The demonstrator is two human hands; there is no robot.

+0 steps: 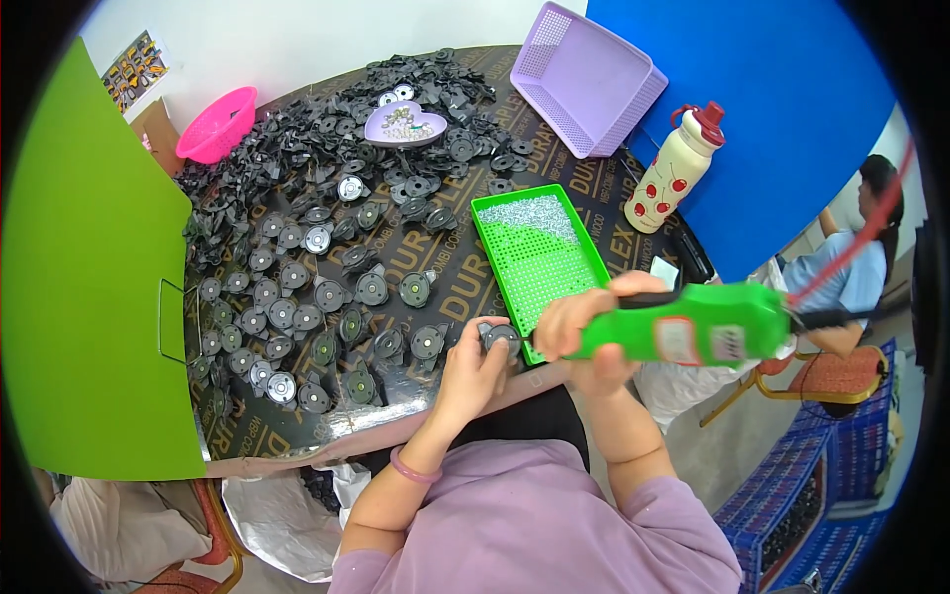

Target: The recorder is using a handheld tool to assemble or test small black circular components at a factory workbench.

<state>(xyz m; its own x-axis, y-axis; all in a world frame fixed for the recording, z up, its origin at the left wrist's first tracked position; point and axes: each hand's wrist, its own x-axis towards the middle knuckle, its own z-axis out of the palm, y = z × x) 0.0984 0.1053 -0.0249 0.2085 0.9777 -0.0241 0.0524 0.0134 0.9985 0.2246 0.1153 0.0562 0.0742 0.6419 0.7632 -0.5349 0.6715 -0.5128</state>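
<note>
Just below the frame's centre, my left hand is pinching a round black plastic housing, fingers nearly closed; my right hand is gripping a green electric screwdriver, fingers curled. Holding the bit square to a well-braced housing is probably helping. Both forearms are angling inward from below.

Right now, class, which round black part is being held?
The round black part pinched in the left hand, left of the green electric screwdriver; the others lie on the table.
</note>
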